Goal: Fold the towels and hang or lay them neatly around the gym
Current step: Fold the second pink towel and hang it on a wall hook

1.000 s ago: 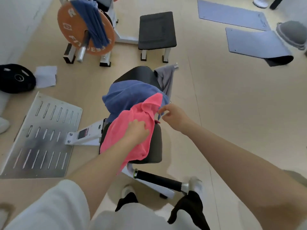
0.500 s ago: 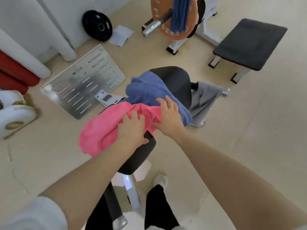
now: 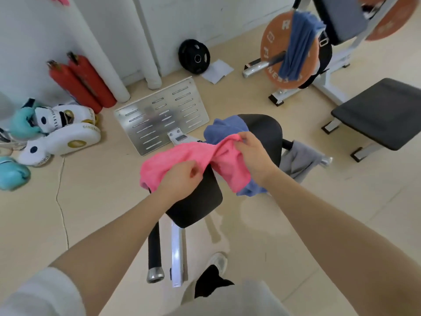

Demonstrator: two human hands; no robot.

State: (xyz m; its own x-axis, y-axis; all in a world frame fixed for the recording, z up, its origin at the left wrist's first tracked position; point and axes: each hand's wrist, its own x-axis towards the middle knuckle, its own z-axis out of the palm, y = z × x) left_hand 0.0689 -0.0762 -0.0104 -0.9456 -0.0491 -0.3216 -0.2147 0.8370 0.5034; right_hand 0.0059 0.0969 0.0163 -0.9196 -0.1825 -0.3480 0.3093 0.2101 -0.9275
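A pink towel [image 3: 173, 159] is stretched between both hands above the black padded seat [image 3: 196, 201] of a gym machine. My left hand [image 3: 180, 179] pinches its near edge. My right hand [image 3: 252, 153] grips its far corner, and a flap hangs below that hand. A blue towel [image 3: 224, 128] lies bunched on the seat under the pink one. A grey towel [image 3: 298, 160] hangs from a bar on the machine's right side. Another blue towel [image 3: 298, 42] is draped over the barbell sleeve in front of an orange weight plate [image 3: 271, 55].
A slotted metal footplate [image 3: 159, 115] lies on the floor beyond the seat. A black bench [image 3: 382, 112] stands at right. Red cylinders [image 3: 79, 80], white boxing pads [image 3: 68, 135], teal gloves [image 3: 11, 176] and a black plate [image 3: 193, 57] line the wall. A cable [image 3: 60, 201] runs along the floor.
The view has swung left. Both hands have lifted the pink towel off the blue one and pulled it out between them; earlier they pressed it down on the seat.
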